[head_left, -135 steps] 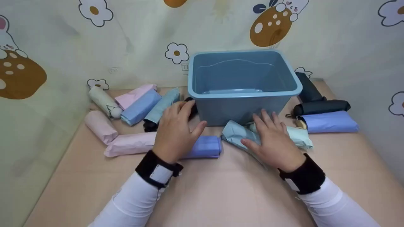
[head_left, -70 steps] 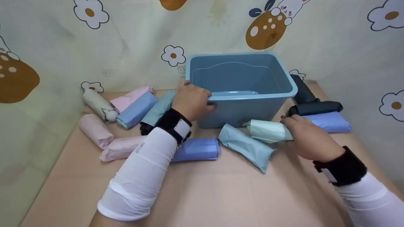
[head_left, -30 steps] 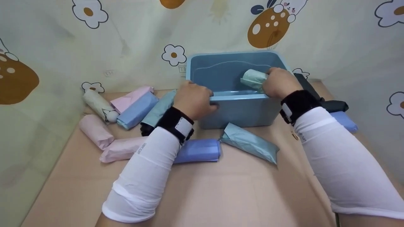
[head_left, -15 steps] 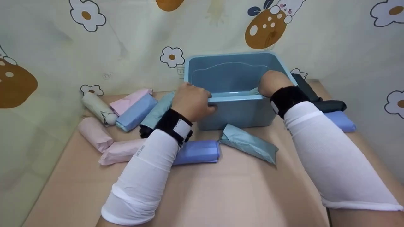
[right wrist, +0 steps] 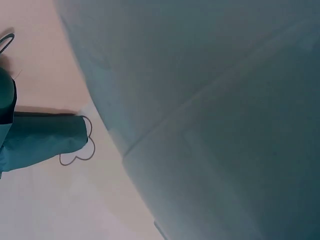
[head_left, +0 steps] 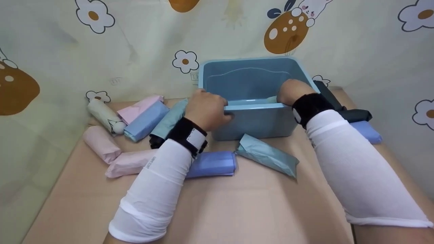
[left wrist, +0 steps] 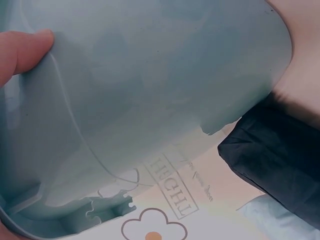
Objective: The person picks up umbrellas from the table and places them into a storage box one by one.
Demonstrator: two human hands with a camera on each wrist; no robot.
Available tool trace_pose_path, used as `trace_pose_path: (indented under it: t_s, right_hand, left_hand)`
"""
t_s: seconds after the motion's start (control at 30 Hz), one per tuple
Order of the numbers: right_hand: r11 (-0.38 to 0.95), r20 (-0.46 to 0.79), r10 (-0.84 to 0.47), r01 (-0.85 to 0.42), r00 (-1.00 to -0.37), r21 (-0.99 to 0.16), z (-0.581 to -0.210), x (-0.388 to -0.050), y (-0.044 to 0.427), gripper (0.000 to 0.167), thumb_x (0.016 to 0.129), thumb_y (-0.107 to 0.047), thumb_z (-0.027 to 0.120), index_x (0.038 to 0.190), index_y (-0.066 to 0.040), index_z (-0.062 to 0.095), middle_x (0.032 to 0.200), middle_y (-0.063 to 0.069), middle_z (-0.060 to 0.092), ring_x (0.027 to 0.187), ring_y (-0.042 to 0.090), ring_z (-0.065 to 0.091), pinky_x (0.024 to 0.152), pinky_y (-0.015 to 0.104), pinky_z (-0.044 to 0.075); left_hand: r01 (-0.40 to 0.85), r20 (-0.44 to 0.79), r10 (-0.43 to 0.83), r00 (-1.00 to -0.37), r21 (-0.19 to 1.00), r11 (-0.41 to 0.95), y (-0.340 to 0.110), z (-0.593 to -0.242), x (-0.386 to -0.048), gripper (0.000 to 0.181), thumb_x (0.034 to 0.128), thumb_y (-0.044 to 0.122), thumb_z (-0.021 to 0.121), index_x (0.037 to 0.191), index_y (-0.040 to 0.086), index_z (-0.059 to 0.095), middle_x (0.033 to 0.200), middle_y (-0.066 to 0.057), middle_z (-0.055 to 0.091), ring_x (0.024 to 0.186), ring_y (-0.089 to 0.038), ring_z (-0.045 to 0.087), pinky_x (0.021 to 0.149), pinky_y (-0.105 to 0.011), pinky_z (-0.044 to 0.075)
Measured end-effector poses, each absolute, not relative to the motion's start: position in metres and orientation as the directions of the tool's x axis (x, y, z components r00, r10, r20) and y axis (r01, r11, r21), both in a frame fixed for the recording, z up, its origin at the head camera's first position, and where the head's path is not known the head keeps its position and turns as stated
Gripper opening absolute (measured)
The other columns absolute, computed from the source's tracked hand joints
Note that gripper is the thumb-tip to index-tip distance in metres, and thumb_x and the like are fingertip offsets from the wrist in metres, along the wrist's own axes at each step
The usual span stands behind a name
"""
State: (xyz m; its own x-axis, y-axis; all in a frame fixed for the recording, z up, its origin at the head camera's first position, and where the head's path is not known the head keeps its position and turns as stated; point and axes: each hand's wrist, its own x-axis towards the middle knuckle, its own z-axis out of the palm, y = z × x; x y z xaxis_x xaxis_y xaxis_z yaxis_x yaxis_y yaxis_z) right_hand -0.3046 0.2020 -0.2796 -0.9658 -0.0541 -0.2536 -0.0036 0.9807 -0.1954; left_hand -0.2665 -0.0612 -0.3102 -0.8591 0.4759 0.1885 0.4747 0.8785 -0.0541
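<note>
At the near-left corner of the blue plastic bin (head_left: 254,122), my left hand (head_left: 206,109) grips the rim; the left wrist view shows its thumb (left wrist: 35,47) against the bin wall. My right hand (head_left: 293,91) reaches inside the bin's right end, holding a mint-green folded umbrella (head_left: 272,99). Only a small end of that umbrella shows, and the front wall hides the fingertips. In front of the bin lies a teal folded umbrella (head_left: 268,154), slanting on the table. A blue-violet folded umbrella (head_left: 213,163) lies to its left, partly behind my left forearm.
On the left lie more folded umbrellas: pale green (head_left: 105,115), pink (head_left: 140,107), blue (head_left: 145,120), teal with black (head_left: 169,118), and two pale pink ones (head_left: 101,144). At right are black umbrellas (head_left: 356,115) and a violet one (head_left: 368,131). A patterned wall covering stands behind.
My left hand came to the bin rim. My right hand picked up the mint-green umbrella from the table and lowered it into the bin; over the last half second both hands have barely moved.
</note>
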Motion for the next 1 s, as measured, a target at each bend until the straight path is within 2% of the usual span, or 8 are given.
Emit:
trace_pose_path:
  t_s: [0.13,0.33,0.57,1.0]
  right_hand:
    - [0.977,-0.259,-0.047,0.009,-0.965,-0.212,-0.28,-0.3041,0.2028,0.033,0.097,-0.014,0.054,0.104,0.008,0.077,0.112,0.026,0.072,0.09,0.035,0.062,0.082,0.045,0.051]
    - [0.969,-0.261,-0.03,0.036,-0.965,-0.246,-0.2792,-0.304,0.2031,0.03,0.097,-0.014,0.056,0.103,0.007,0.077,0.112,0.026,0.071,0.092,0.035,0.062,0.083,0.046,0.051]
    - [0.985,-0.229,-0.065,-0.026,-0.971,-0.17,-0.2797,-0.3072,0.2025,0.031,0.092,-0.01,0.052,0.095,0.009,0.076,0.117,0.03,0.07,0.09,0.035,0.06,0.082,0.044,0.051]
    - [0.969,-0.228,-0.009,0.047,-0.974,-0.241,-0.2803,-0.3056,0.2016,0.029,0.093,-0.01,0.055,0.101,0.009,0.076,0.116,0.03,0.071,0.09,0.036,0.061,0.08,0.044,0.05]
  left_hand:
    - [0.475,0.191,0.477,-0.858,-0.055,0.878,-0.0612,-0.31,-0.2661,0.037,0.0952,0.05,0.07,0.086,0.014,0.079,0.081,-0.003,0.077,0.089,-0.025,0.075,0.109,-0.052,0.044]
    - [0.476,0.195,0.474,-0.859,-0.039,0.879,-0.0612,-0.3103,-0.2665,0.037,0.0946,0.049,0.07,0.084,0.014,0.077,0.08,-0.002,0.077,0.088,-0.025,0.074,0.108,-0.051,0.043]
    - [0.485,0.233,0.487,-0.842,-0.071,0.872,-0.0623,-0.3119,-0.2665,0.038,0.0927,0.049,0.071,0.078,0.015,0.074,0.073,-0.002,0.074,0.081,-0.024,0.074,0.094,-0.047,0.048]
    - [0.488,0.242,0.489,-0.838,-0.069,0.87,-0.0624,-0.3123,-0.2664,0.038,0.0923,0.049,0.072,0.074,0.015,0.072,0.072,-0.002,0.073,0.079,-0.023,0.074,0.094,-0.048,0.049]
